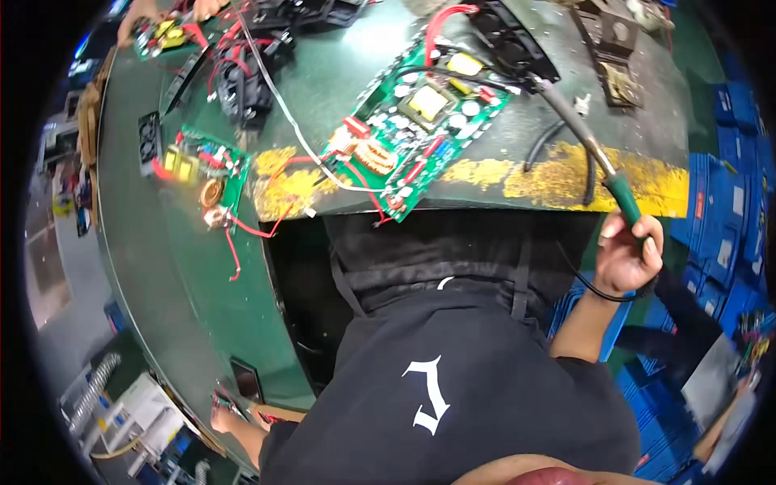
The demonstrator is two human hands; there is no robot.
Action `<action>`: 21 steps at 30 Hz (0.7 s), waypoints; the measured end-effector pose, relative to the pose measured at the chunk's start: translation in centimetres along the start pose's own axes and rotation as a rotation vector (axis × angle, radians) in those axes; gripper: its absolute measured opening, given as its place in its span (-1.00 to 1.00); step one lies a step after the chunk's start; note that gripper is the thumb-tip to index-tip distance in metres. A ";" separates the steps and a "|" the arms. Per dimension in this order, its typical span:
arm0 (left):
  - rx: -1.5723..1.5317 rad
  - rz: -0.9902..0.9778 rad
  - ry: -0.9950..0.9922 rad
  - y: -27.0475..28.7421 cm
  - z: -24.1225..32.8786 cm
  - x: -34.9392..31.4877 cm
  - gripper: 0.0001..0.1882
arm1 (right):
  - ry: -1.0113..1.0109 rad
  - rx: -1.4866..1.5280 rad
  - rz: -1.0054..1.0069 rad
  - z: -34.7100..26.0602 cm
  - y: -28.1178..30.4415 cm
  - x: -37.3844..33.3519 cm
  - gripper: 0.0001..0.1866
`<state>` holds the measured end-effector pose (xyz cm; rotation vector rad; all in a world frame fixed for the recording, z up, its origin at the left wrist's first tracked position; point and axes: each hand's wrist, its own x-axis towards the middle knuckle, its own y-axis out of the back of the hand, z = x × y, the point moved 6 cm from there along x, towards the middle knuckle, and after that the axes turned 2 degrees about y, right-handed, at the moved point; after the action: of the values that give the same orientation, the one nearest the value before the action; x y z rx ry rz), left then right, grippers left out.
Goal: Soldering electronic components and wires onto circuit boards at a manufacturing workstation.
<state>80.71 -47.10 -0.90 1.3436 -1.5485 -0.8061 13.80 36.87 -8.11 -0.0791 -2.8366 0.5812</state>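
My right hand (624, 257) is closed around the green handle of a soldering iron (621, 194), at the right end of the table's front edge. The iron's metal shaft slants up and left, its far end beside a black fan unit (513, 36). A large green circuit board (428, 121) with a copper coil, yellow transformer and red and white wires lies in front of me. At the lower left, my left hand (225, 417) reaches over the side table, small and partly hidden. Its fingers look closed by some reddish, dark small parts that I cannot make out.
A second green board (212, 174) with trailing red wires lies left. Another person's hands (144, 18) hold a board at the top left. Black fan parts (242, 85) lie nearby. A rusty metal stand (618, 56) stands at the back right; blue crates (711, 210) are stacked rightward.
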 end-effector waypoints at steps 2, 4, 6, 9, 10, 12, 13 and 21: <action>-0.767 0.085 0.184 1.9 2.7 2.2 -0.79 | 0.008 -0.020 0.048 -0.4 0.3 -0.3 -0.68; -0.957 0.002 0.133 1.5 5.8 0.3 -0.81 | 0.034 -0.045 0.032 -1.3 -0.7 -0.4 -0.68; -1.114 0.170 0.130 5.8 10.6 1.8 -0.71 | 0.034 -0.043 0.012 -1.3 -1.0 -0.2 -0.66; -1.539 0.043 -0.124 11.2 14.2 5.6 -0.63 | 0.068 -0.007 -0.023 -1.1 -0.2 -0.3 -0.66; -1.413 0.151 -0.214 13.1 15.8 5.7 -0.61 | 0.101 -0.011 -0.032 -1.4 -0.3 -0.3 -0.66; -1.288 0.246 -0.307 16.5 21.4 5.0 -0.60 | 0.158 -0.030 -0.026 -2.3 -0.2 -0.4 -0.68; -1.367 0.165 -0.292 17.7 24.2 4.0 -0.62 | 0.152 -0.019 0.004 -2.5 0.0 -0.6 -0.68; -1.470 -0.010 -0.513 26.3 39.9 -6.9 -0.70 | 0.123 0.057 0.098 -2.3 3.0 -1.5 -0.69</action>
<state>33.74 -38.57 6.25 0.0353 -0.7911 -1.8473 15.86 40.41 -7.57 -0.2371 -2.7067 0.6538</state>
